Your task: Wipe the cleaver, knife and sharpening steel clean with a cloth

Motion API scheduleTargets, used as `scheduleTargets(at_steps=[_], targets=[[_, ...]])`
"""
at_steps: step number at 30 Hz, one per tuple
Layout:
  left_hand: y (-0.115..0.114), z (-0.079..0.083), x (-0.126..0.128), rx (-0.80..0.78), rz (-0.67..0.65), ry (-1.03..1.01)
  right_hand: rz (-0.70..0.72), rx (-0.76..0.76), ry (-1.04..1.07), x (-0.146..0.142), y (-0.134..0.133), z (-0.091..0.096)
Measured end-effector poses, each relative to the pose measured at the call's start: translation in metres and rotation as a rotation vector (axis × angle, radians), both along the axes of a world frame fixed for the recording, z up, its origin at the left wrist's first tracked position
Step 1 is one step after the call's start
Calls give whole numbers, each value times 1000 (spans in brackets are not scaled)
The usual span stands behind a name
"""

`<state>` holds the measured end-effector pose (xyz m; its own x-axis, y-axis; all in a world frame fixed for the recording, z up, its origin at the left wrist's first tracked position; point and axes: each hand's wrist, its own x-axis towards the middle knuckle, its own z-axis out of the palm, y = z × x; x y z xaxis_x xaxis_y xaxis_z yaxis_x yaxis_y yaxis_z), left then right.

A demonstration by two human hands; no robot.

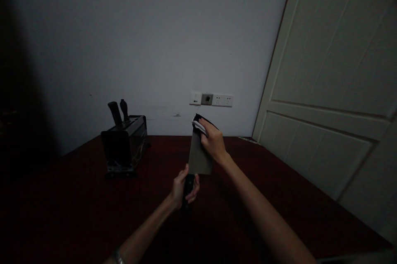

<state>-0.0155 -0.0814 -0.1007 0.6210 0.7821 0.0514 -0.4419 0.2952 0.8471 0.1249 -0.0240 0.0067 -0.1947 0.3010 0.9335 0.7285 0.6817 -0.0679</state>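
A cleaver (197, 154) with a broad grey blade is held up over the dark red table, its black handle toward me. My left hand (182, 189) is closed around that handle. Near the far end of the blade, my right hand (213, 135) grips a folded black and white cloth (200, 125), pressed against the blade. The cloth covers the blade's far tip, and my right fingers hide part of the upper blade.
On the left of the table (167, 152) stands a knife block (124, 144) with two black handles sticking out. Behind is a pale wall with a row of sockets (221, 100). A panelled white door (325, 90) borders the right side.
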Motion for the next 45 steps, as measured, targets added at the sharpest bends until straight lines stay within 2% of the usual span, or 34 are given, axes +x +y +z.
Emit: scheduleTargets(at_steps=[7, 11, 20, 22, 27, 29, 32, 36, 38, 41, 45], targets=[[0, 4, -3, 38, -56, -37, -37, 36, 40, 29, -2, -7], [0, 5, -4, 24, -88, -25, -28, 28, -1, 39, -11, -12], [6, 9, -11, -29, -92, -77, 167, -87, -267, 35, -67, -63], [6, 10, -12, -29, -120, -67, 181, -93, -289, 42, -66, -61], [7, 9, -12, -41, -183, -45, 104, -77, -232, 60, -39, -25], [7, 9, -13, -50, -188, -51, 74, -72, -215, 61, -34, -17], [7, 10, -13, -58, -182, -65, 95, -85, -235, 54, -45, -28], [7, 12, -14, -48, -146, -51, 182, -95, -331, 46, -75, -66], [7, 12, -13, -35, -144, -26, 213, -103, -379, 46, -85, -79], [8, 10, -13, -26, -141, -2, 233, -123, -408, 47, -89, -81], [10, 6, -13, -36, -91, 7, 299, -168, -467, 35, -83, -69]])
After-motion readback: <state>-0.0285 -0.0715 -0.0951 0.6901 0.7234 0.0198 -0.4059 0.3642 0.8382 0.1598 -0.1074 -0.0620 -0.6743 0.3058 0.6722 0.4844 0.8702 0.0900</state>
